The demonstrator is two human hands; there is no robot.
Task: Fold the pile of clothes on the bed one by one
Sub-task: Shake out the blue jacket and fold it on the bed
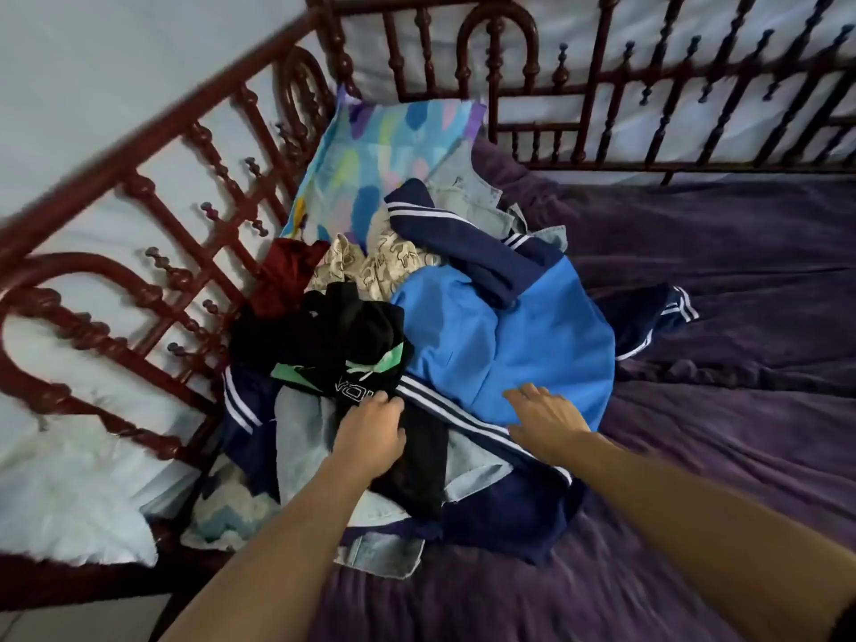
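A jumbled pile of clothes lies at the left end of the bed. On top is a bright blue garment [500, 345] with navy sleeves and white stripes. Left of it lies a black garment [343, 345] with green patches and white lettering. Pale denim [301, 433], a dark red piece [282, 280] and a beige patterned piece [370, 266] stick out around them. My left hand [370, 433] has its fingers curled into the black garment's lower edge. My right hand [546, 419] lies with fingers spread on the blue garment's near edge.
A purple blanket [718, 410] covers the bed to the right of the pile. A colourful pillow [370, 164] leans at the head corner. Dark red wooden rails [153, 215] run along the left and far sides. A white cloth [69, 502] lies outside the left rail.
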